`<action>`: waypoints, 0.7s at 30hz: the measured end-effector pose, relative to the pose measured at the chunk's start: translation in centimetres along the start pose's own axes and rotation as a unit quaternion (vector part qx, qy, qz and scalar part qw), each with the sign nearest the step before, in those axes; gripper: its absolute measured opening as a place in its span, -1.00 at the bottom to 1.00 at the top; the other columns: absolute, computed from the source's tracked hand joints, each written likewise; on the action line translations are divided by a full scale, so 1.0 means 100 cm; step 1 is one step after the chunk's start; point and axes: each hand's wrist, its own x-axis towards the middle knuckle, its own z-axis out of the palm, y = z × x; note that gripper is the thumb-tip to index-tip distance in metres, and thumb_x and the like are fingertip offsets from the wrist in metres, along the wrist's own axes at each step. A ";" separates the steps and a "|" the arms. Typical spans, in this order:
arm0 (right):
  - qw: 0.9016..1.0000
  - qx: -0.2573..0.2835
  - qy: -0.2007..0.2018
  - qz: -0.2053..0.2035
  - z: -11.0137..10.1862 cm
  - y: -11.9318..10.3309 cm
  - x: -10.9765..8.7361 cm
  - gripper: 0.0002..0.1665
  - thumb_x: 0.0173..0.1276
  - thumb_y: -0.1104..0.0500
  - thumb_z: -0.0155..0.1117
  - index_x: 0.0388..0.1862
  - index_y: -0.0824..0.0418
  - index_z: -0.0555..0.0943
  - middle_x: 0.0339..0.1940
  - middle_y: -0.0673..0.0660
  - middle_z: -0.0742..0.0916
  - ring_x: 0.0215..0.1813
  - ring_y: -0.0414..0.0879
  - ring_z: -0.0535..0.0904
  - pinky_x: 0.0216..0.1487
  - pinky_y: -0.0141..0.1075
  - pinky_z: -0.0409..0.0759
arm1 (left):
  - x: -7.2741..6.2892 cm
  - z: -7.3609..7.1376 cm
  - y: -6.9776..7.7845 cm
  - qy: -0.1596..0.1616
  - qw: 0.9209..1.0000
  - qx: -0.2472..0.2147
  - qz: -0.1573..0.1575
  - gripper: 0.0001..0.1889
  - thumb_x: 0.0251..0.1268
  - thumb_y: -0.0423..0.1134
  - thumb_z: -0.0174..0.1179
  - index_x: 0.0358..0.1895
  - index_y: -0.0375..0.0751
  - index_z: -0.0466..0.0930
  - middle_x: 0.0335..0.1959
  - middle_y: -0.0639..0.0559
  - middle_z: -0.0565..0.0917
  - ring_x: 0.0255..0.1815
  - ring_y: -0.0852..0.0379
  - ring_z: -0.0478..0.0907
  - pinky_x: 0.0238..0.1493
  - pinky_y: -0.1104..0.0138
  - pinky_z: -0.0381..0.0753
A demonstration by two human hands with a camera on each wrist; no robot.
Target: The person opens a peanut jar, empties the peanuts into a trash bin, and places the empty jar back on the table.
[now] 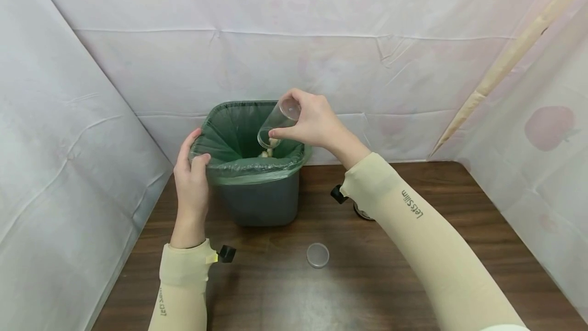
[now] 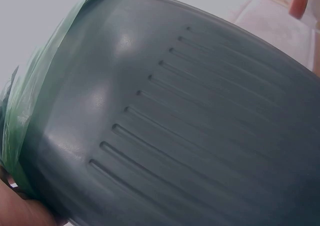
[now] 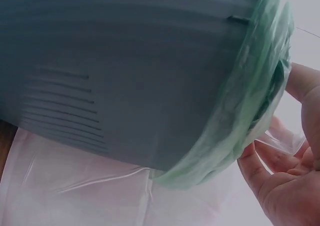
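A dark grey trash bin (image 1: 259, 203) lined with a green plastic bag (image 1: 257, 171) tilts toward me on the table. At its left rim, my left hand (image 1: 190, 183) grips the bag-covered edge with thumb and fingers. My right hand (image 1: 317, 121) holds a clear plastic jar (image 1: 277, 121) above the bin, tipped mouth-down. Small pale pieces (image 1: 266, 154) show at the jar's mouth and just below it. The left wrist view is mostly bin wall (image 2: 175, 111). In the right wrist view, the jar (image 3: 281, 141) is partly hidden behind the fingers.
A clear round lid (image 1: 318, 255) lies on the dark wooden table (image 1: 271, 295) in front of the bin. Under my right forearm, a round object (image 1: 363, 212) is mostly hidden. White printed cloth (image 1: 294, 65) hangs behind and at both sides.
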 end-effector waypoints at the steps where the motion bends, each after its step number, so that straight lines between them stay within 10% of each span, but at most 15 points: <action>1: 1.000 0.001 0.000 0.000 0.000 0.000 0.000 -0.33 0.20 -0.13 0.75 0.18 0.04 0.63 0.06 -0.02 0.72 0.10 -0.10 0.59 0.18 -0.16 0.58 | 0.000 0.000 0.000 0.000 1.000 0.000 0.001 -0.41 0.61 -0.23 -0.09 0.64 0.13 0.45 0.67 0.26 0.32 -0.28 0.26 0.32 0.25 0.12 0.15; 3: 1.000 0.004 -0.001 0.003 -0.001 0.000 0.000 -0.33 0.20 -0.13 0.75 0.18 0.04 0.63 0.07 -0.02 0.72 0.10 -0.10 0.59 0.19 -0.17 0.58 | 0.000 0.000 0.000 0.000 1.000 -0.001 0.001 -0.41 0.61 -0.23 -0.09 0.64 0.11 0.45 0.68 0.26 0.31 -0.09 0.26 0.33 0.33 0.09 0.10; 10: 1.000 0.020 0.004 0.013 -0.002 -0.004 0.000 -0.32 0.25 -0.16 0.72 0.22 0.00 0.59 0.15 -0.04 0.72 0.21 -0.13 0.62 0.28 -0.17 0.60 | 0.000 0.001 -0.001 0.000 1.000 -0.003 -0.001 -0.41 0.61 -0.23 -0.08 0.64 0.10 0.45 0.68 0.26 0.31 -0.51 0.12 0.12 0.32 0.10 0.11; 14: 1.000 0.026 -0.007 0.014 -0.002 -0.006 -0.001 -0.32 0.26 -0.18 0.70 0.22 -0.02 0.57 0.17 -0.04 0.71 0.16 -0.15 0.64 0.30 -0.16 0.60 | 0.001 0.002 -0.001 0.002 1.000 -0.008 0.002 -0.40 0.60 -0.25 -0.08 0.64 0.08 0.45 0.68 0.24 0.31 -0.08 0.20 0.40 0.44 0.04 0.07; 17: 0.999 0.032 -0.005 0.008 -0.002 -0.007 -0.002 -0.34 0.27 -0.13 0.70 0.21 0.01 0.57 0.12 -0.01 0.70 0.08 -0.14 0.67 0.27 -0.16 0.61 | 0.001 0.002 -0.001 0.001 1.000 -0.011 0.004 -0.40 0.59 -0.25 -0.08 0.64 0.06 0.45 0.69 0.22 0.31 0.46 0.16 0.25 0.53 -0.02 0.01; 21: 0.999 0.036 -0.007 -0.002 -0.002 -0.007 -0.003 -0.35 0.27 -0.10 0.70 0.19 0.04 0.57 0.03 0.00 0.69 0.04 -0.13 0.68 0.21 -0.17 0.63 | 0.001 0.002 -0.002 0.000 1.000 -0.013 0.002 -0.40 0.60 -0.25 -0.09 0.65 0.05 0.44 0.69 0.22 0.31 0.54 0.11 0.18 0.50 -0.01 0.01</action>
